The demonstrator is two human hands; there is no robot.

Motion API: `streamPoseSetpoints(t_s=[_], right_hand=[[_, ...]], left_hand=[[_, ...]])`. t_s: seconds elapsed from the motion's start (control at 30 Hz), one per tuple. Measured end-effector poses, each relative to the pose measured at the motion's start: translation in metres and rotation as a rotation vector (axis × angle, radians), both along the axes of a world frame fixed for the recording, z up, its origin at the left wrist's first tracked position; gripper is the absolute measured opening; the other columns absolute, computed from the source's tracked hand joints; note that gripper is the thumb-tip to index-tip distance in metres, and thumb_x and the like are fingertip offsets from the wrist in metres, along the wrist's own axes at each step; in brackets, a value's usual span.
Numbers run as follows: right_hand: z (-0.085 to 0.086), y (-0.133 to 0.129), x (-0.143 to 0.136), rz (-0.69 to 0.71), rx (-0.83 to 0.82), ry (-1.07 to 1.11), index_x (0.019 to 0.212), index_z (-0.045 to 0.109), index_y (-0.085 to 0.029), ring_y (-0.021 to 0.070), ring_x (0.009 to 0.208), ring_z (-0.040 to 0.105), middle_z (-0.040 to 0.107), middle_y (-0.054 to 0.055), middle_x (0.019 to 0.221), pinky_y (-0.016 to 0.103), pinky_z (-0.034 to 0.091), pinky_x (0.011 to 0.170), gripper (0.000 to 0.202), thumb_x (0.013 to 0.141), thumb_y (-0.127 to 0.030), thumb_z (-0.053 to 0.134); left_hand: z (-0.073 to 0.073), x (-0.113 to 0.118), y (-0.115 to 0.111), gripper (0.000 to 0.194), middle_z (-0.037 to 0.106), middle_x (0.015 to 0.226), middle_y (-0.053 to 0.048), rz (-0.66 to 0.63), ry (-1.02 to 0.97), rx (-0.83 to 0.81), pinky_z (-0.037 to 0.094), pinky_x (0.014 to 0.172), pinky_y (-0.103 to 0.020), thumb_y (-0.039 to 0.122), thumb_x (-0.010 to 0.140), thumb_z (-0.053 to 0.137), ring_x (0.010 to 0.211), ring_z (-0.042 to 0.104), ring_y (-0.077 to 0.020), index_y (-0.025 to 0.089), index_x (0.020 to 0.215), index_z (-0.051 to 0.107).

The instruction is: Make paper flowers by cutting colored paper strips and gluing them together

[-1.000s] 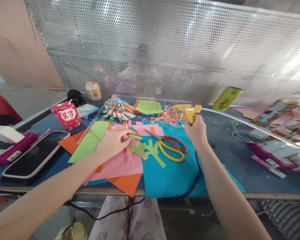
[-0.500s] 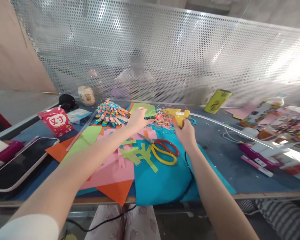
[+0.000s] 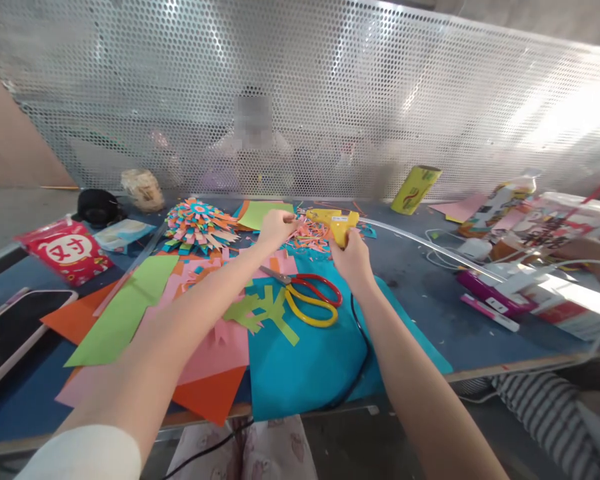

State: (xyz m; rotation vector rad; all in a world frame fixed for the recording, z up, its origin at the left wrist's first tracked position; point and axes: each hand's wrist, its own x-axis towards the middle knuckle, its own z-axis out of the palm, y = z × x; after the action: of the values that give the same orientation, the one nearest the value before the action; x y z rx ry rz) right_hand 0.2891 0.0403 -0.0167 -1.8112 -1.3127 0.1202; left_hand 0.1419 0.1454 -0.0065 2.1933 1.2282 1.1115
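Note:
My right hand [image 3: 351, 257] grips a yellow hot glue gun [image 3: 336, 223] with a long clear glue stick [image 3: 420, 241] coming out of its back. My left hand [image 3: 277, 225] is closed in a pinch right at the gun's nozzle; what sits between its fingertips is too small to make out. Behind both hands lies a heap of thin paper shreds [image 3: 313, 235]. Nearer me, scissors [image 3: 310, 300] with one red and one yellow handle rest open on blue paper [image 3: 310, 373]. Cut green strips [image 3: 267, 310] lie beside them. A fringed multicoloured paper flower [image 3: 200, 223] stands left of my left hand.
Green sheets [image 3: 130, 300], pink sheets [image 3: 220, 353] and orange sheets [image 3: 213, 393] overlap at left. A red packet [image 3: 65, 250] and a tablet [image 3: 23, 333] lie farther left. A yellow-green tube [image 3: 416, 190] leans by the perforated metal panel [image 3: 330, 100]. A black cord [image 3: 363, 353] crosses the blue paper.
My view has turned a little to the right. The glue gun's nozzle and my left fingertips are now closer together. The scissors and papers lie as before.

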Motion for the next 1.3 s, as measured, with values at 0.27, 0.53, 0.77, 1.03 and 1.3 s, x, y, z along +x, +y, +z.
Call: streamPoseSetpoints(t_s=[0.27,0.53,0.77,1.03,1.3], right_hand=[[0.001,-0.002,-0.002,-0.010,-0.019,0.064,0.082,0.042,-0.021,0.0214,0.071,0.058,0.059,0.006,0.076,0.032,0.045,0.060,0.013,0.075,-0.030,0.049],[0.002,-0.002,-0.002,-0.006,0.011,0.071,0.077,0.040,-0.021,0.0233,0.075,0.059,0.060,0.008,0.078,0.033,0.046,0.060,0.013,0.074,-0.029,0.050],[0.003,-0.006,-0.008,0.051,-0.007,0.108,0.073,0.041,-0.022,0.0216,0.069,0.059,0.059,0.006,0.072,0.033,0.046,0.058,0.012,0.075,-0.029,0.050],[0.006,-0.010,-0.012,0.044,-0.028,0.107,0.079,0.047,-0.020,0.0207,0.069,0.060,0.059,0.006,0.075,0.033,0.047,0.058,0.009,0.076,-0.027,0.051],[0.005,-0.011,-0.017,0.038,-0.010,0.073,0.084,0.047,-0.019,0.0254,0.077,0.062,0.060,0.008,0.077,0.036,0.047,0.062,0.012,0.075,-0.026,0.052]], left_hand=[[-0.004,0.009,-0.003,0.042,0.042,0.045,0.002,-0.044,-0.009,-0.007,0.025,0.053,-0.026,0.045,0.080,0.052,0.052,0.041,-0.0121,0.016,0.048,0.052],[-0.009,0.009,-0.006,0.036,0.035,0.046,0.005,-0.093,0.016,-0.092,0.024,0.051,-0.026,0.042,0.082,0.049,0.048,0.037,-0.0114,0.018,0.055,0.046],[-0.004,0.001,-0.006,0.031,0.040,0.052,0.003,-0.169,0.028,-0.133,0.031,0.058,-0.025,0.025,0.087,0.039,0.054,0.041,-0.0121,0.018,0.058,0.048],[-0.004,-0.013,-0.013,0.028,0.044,0.056,0.001,-0.131,0.116,-0.145,0.033,0.059,-0.024,0.013,0.083,0.035,0.058,0.044,-0.0137,0.018,0.059,0.048],[0.000,-0.045,-0.039,0.023,0.058,0.064,-0.003,-0.123,0.287,-0.102,0.035,0.063,-0.026,0.012,0.077,0.043,0.066,0.052,-0.0170,0.016,0.059,0.057]])
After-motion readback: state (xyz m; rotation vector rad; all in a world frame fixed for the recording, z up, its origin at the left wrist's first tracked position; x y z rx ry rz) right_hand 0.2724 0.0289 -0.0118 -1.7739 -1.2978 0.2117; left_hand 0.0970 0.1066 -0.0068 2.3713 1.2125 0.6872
